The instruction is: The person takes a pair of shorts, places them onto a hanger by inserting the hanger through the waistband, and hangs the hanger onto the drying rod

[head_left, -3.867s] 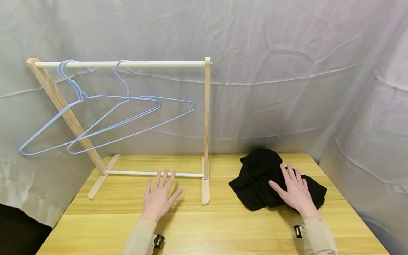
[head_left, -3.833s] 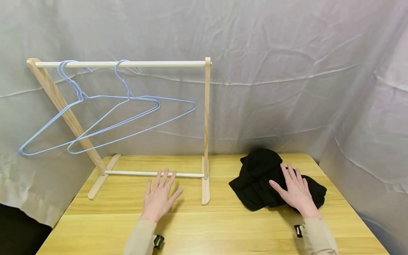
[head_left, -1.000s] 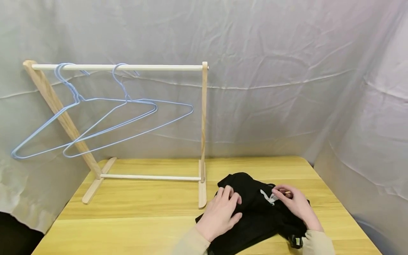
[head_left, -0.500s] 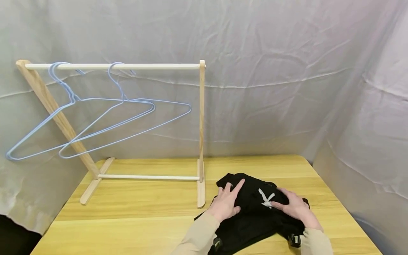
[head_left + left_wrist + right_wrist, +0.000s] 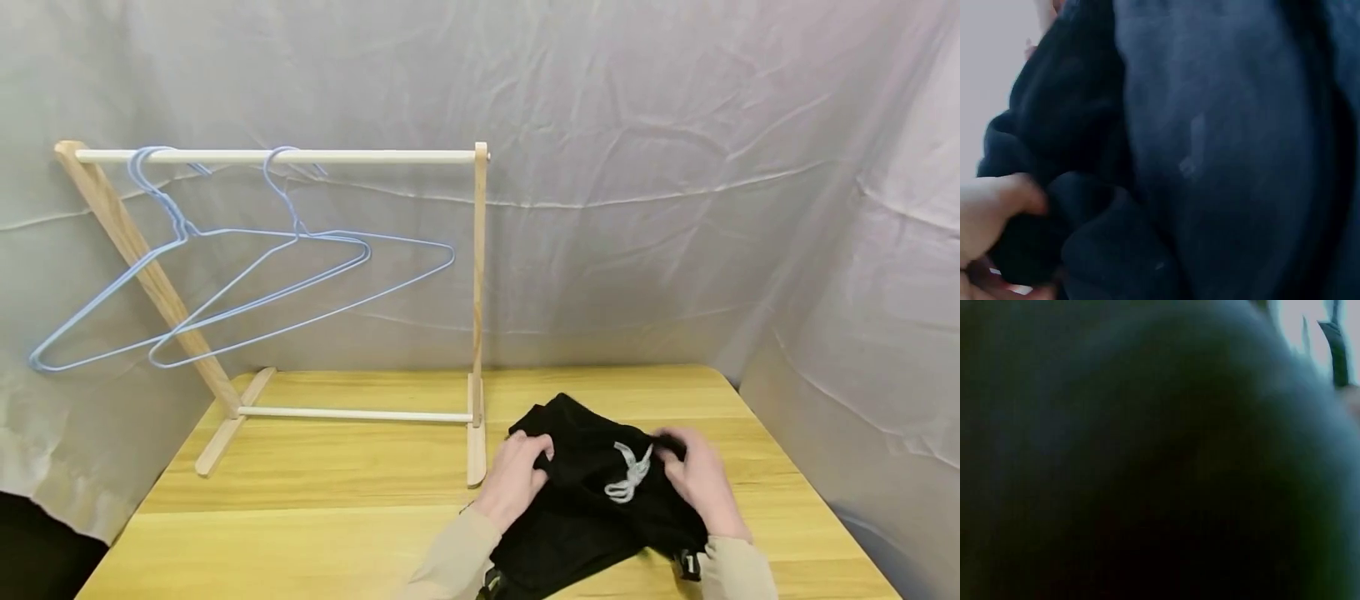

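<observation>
Black shorts (image 5: 581,500) with a pale drawstring (image 5: 630,475) tied in a bow lie rumpled at the table's front right. My left hand (image 5: 513,477) grips the cloth at their left side; in the left wrist view, the thumb and fingers of the left hand (image 5: 994,215) curl around a fold of the black cloth (image 5: 1222,144). My right hand (image 5: 697,479) holds the waist edge right of the bow, thumb in front and fingers behind, partly hidden by fabric. Dark blurred cloth (image 5: 1147,456) fills most of the right wrist view.
A wooden rack (image 5: 480,292) stands on the left of the table (image 5: 337,542). Several light blue wire hangers (image 5: 300,237) hang from its white top rail (image 5: 390,157). Grey fabric (image 5: 637,208) encloses the back and sides.
The shorts, bunched farther back at first, are drawn forward and spread out, showing the bow. Both hands went from flat to gripping; over the last half second their fingers closed on the waist.
</observation>
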Motion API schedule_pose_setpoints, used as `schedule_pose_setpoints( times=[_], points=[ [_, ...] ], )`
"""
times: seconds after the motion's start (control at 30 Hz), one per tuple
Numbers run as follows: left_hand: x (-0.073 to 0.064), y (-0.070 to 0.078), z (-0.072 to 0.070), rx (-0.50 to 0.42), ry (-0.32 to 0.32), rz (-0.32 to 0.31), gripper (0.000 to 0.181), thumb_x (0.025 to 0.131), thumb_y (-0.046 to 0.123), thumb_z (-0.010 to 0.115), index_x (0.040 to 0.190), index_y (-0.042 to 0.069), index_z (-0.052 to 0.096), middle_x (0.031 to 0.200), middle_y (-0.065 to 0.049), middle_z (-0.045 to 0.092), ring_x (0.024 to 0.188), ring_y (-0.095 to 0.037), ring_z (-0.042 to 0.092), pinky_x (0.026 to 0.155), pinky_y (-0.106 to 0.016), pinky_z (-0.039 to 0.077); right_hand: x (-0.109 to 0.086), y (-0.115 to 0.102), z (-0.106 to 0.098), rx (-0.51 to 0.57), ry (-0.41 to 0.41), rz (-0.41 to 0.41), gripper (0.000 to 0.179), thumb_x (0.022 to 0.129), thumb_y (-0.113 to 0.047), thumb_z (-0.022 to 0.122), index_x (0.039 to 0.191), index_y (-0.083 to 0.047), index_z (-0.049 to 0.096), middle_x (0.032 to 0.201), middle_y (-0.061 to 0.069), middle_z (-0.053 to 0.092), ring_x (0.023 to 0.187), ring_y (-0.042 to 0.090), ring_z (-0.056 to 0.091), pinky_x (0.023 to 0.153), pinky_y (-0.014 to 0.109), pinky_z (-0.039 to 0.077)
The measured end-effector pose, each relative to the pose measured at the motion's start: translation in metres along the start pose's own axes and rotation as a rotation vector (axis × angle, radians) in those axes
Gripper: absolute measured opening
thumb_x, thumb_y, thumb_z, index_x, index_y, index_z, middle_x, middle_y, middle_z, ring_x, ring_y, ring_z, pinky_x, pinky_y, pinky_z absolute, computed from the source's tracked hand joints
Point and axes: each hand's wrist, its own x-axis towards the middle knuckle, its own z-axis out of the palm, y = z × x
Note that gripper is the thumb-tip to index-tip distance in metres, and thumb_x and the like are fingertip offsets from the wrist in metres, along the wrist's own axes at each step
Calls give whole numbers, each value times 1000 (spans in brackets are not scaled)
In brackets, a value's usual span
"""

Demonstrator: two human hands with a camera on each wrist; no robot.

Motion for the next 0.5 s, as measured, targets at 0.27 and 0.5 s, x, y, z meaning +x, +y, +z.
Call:
schedule_pose_setpoints(
  times=[0.27, 0.5],
  points=[
    [11, -9, -75, 104, 601, 416, 30, 55, -12, 56, 74, 11, 55, 70, 1, 54, 77, -18, 53, 71, -27, 46, 15, -54, -3, 312, 486, -461, 21, 83, 5, 60, 97, 3, 75, 80, 17, 58, 84, 5, 52, 83, 9, 38],
    [-32, -31, -120, 110, 13, 30, 27, 66, -4, 72, 80, 14, 59, 77, 1, 63, 74, -16, 55, 65, -32, 46, 4, -65, 1, 121, -226, -348, 26, 80, -15, 83, 105, -16, 75, 100, -1, 61, 96, 13, 54, 85, 28, 45]
  ],
)
